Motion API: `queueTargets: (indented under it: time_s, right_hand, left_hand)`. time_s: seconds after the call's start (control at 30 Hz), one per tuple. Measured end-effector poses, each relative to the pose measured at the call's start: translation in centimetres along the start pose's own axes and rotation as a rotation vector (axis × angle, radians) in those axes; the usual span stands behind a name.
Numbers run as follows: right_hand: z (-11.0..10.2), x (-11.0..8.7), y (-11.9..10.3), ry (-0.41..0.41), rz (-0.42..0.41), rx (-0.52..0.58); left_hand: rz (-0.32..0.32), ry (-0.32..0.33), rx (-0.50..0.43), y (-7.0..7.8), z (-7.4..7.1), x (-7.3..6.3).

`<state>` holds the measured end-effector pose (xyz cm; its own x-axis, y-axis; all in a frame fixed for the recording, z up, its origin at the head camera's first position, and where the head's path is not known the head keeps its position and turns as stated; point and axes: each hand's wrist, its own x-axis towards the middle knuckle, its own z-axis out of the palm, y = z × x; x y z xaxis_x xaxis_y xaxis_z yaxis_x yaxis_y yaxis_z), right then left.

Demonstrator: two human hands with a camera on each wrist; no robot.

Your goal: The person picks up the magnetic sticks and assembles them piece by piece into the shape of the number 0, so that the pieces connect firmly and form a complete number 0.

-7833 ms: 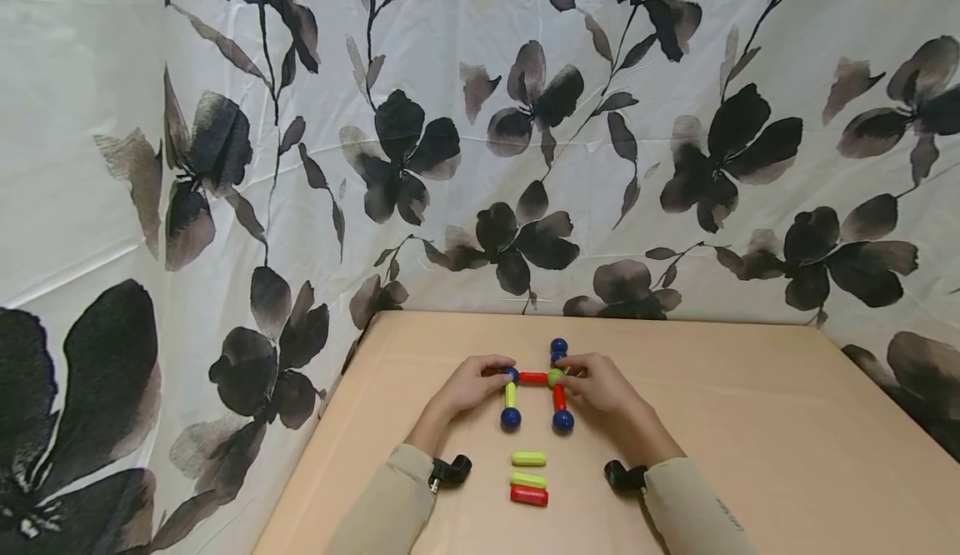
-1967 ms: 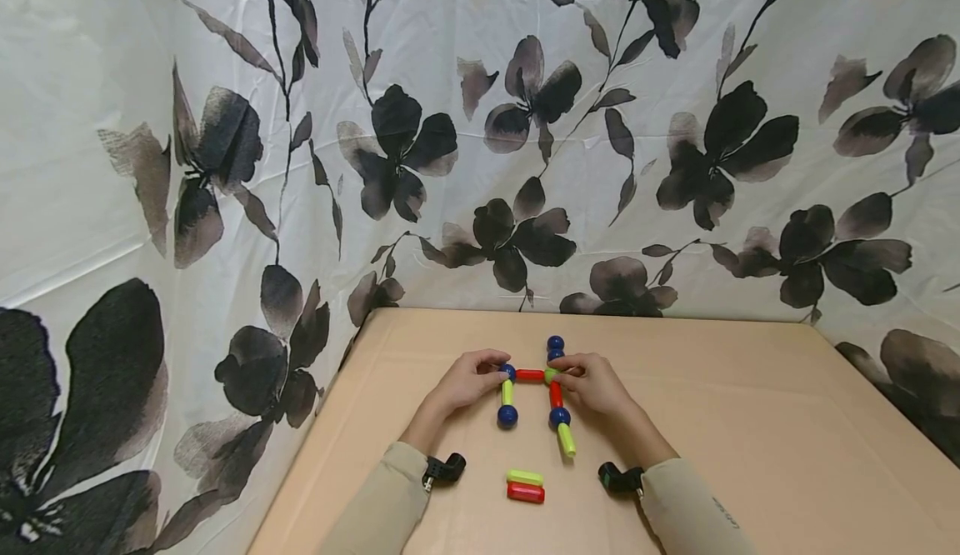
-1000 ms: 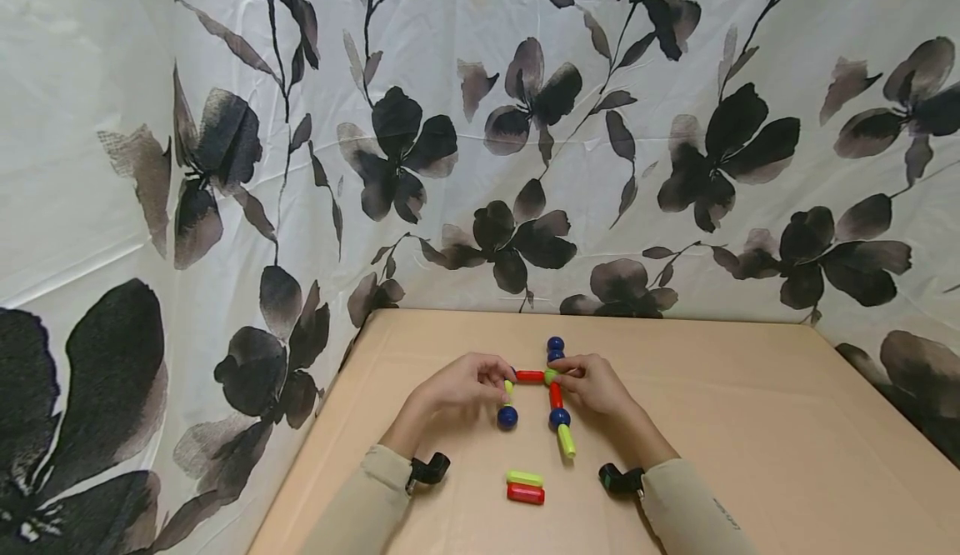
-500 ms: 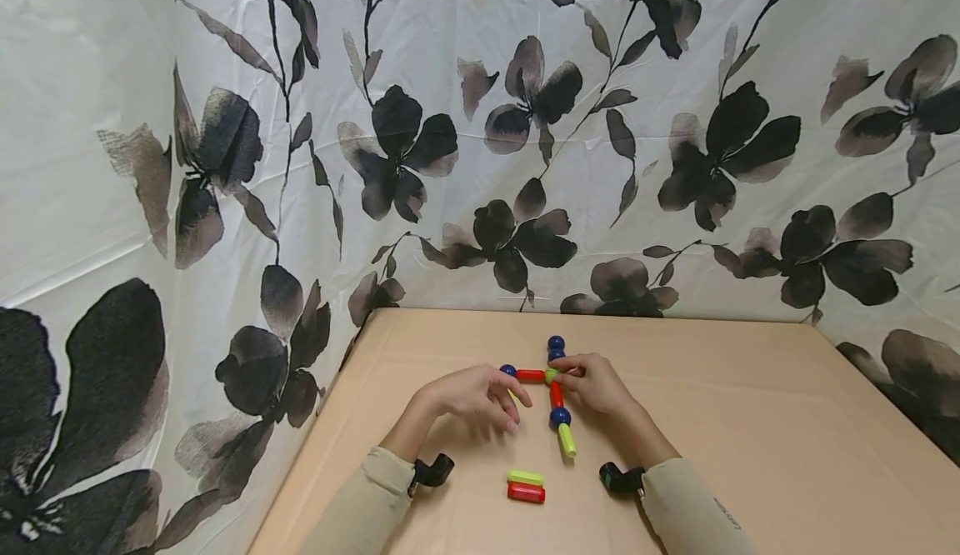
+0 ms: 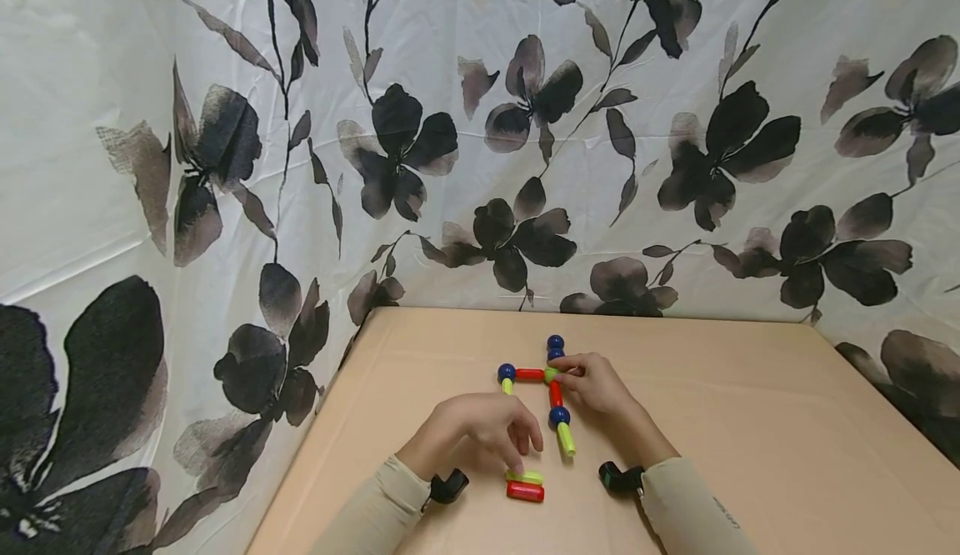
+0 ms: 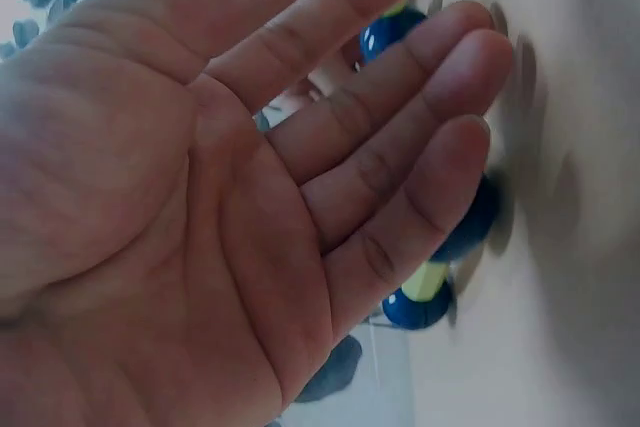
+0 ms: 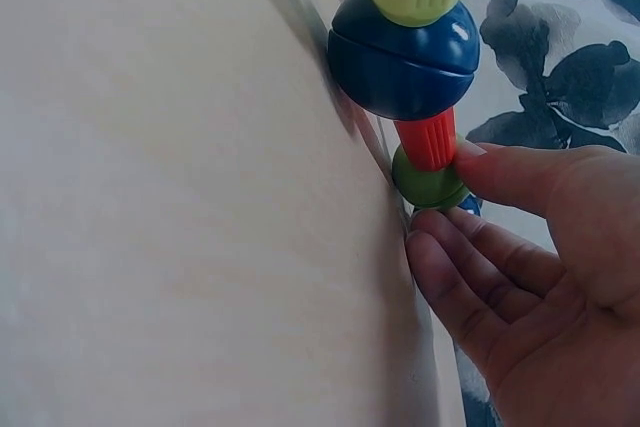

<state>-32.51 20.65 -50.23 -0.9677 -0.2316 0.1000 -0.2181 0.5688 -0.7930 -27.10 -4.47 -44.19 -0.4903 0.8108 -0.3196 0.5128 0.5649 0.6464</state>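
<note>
My right hand [image 5: 596, 384] pinches the green ball [image 7: 430, 182] of a toy made of balls and rods. A red rod [image 5: 530, 375] runs left from it to a blue ball [image 5: 507, 372] with a yellow-green rod [image 5: 507, 387] below, whose lower end my left hand hides. Another red rod [image 5: 556, 394] leads down to a second blue ball [image 5: 558, 416] and a yellow-green rod [image 5: 566, 440]. My left hand [image 5: 487, 426] hovers with loosely bent fingers, a fingertip over or touching a loose yellow-green rod [image 5: 531, 477]; contact is unclear. A loose red rod [image 5: 525, 492] lies beside it.
Two stacked blue balls [image 5: 555, 342] stand beyond the green ball. The pieces lie on a light wooden-coloured table [image 5: 750, 422]. A white cloth with dark flowers [image 5: 525, 238] hangs behind its far edge.
Earlier, a yellow-green rod joined the lower right blue ball. Since then, my left hand has let go of the left blue ball and come down toward the loose rods. My right hand stays put.
</note>
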Motion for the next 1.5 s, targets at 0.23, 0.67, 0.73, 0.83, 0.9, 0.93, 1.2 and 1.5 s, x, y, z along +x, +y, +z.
queueTargets:
  time_s: [0.23,0.67,0.73,0.83,0.9,0.93,1.2,1.5]
  right_hand:
    - [-0.2,-0.1,0.0,-0.006,-0.020,0.002]
    - [0.0,-0.1,0.0,-0.006,-0.009,0.013]
    - [0.0,-0.1,0.0,-0.005,-0.006,0.009]
    - [0.0,-0.1,0.0,0.003,-0.016,-0.005]
    - [-0.1,-0.1,0.0,0.008,-0.023,-0.014]
    - [-0.1,-0.1,0.0,0.010,-0.028,-0.018]
    - [0.0,-0.2,-0.1,0.010,-0.013,-0.003]
    - [0.0,-0.1,-0.2,0.007,0.007,0.010]
  left_hand:
    - [-0.076,0.010,0.118,2.1,1.3,0.1]
    - [-0.104,0.004,0.202,2.5,1.8,0.3]
    - [-0.086,0.004,0.186,2.5,1.6,0.1]
    - [-0.064,0.005,0.120,2.4,1.0,-0.2]
    - [-0.061,0.012,0.039,2.2,0.5,-0.5]
    - [-0.059,0.018,-0.002,2.2,0.2,-0.6]
    - [-0.026,0.020,-0.366,1.1,-1.5,-2.0]
    - [0.046,0.040,-0.364,-1.3,-2.4,-2.2]
